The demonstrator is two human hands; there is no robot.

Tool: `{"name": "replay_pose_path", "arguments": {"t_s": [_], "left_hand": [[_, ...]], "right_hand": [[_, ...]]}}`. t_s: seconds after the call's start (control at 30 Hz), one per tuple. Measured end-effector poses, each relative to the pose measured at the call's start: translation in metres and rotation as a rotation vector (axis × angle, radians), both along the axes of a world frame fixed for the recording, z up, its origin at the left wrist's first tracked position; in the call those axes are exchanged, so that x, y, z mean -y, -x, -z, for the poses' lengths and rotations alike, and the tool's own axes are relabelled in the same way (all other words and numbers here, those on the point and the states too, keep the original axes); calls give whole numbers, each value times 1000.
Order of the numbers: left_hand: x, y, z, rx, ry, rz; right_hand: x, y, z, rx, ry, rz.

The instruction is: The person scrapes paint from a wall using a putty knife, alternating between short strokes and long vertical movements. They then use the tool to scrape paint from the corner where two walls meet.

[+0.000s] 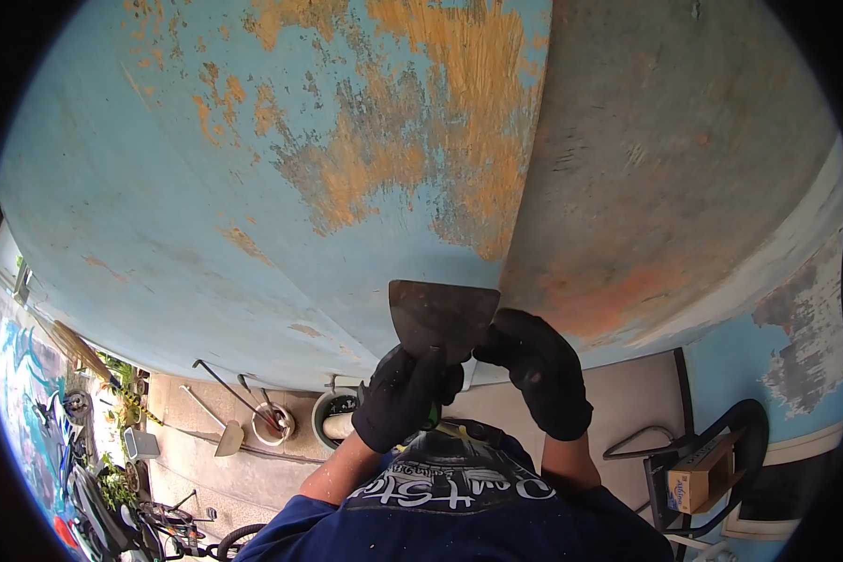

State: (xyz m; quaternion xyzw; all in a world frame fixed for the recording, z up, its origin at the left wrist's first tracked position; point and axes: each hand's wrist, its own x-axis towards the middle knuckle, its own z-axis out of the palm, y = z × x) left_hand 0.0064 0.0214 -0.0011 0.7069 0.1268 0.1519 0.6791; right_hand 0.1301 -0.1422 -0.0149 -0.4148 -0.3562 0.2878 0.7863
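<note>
My left hand (pixel 393 401), in a black glove, is wrapped round the handle of a paint scraper (pixel 442 311). Its wide dark blade points up toward the wall, and a bit of green shows below the fingers. At the blade's right lower edge, my gloved right hand (pixel 539 373) has its fingers bent and pressed against the metal; the exact grip of the fingertips is partly hidden. Just beyond the blade rises a light blue painted wall (pixel 206 201), with a large ochre and grey patch (pixel 478 122) where paint is gone.
A grey-brown wall face (pixel 665 159) with a reddish smear adjoins on the right. Below stand a bucket with long tools (pixel 272 426), a long-handled scraper (pixel 228 437) and a green planter (pixel 332 412). A cardboard box (pixel 698 482) sits at the lower right, a bicycle (pixel 173 525) at the lower left.
</note>
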Motion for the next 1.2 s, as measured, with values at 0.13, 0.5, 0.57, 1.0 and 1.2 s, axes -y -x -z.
{"name": "replay_pose_path", "arguments": {"t_s": [0.13,0.5,0.57,1.0,1.2], "left_hand": [[8,-4,-17,25,164,58],[2,-17,-13,235,-561,92],[2,-18,-18,410,-892,29],[-21,-27,-29,423,-1191,-7],[-25,-28,-44,257,-725,113]], "right_hand": [[-28,17,-19,262,-211,508],[-59,-22,-52,890,-457,888],[-61,-22,-58,899,-484,918],[-82,-27,-56,787,-449,992],[-90,-32,-83,744,-556,951]]}}
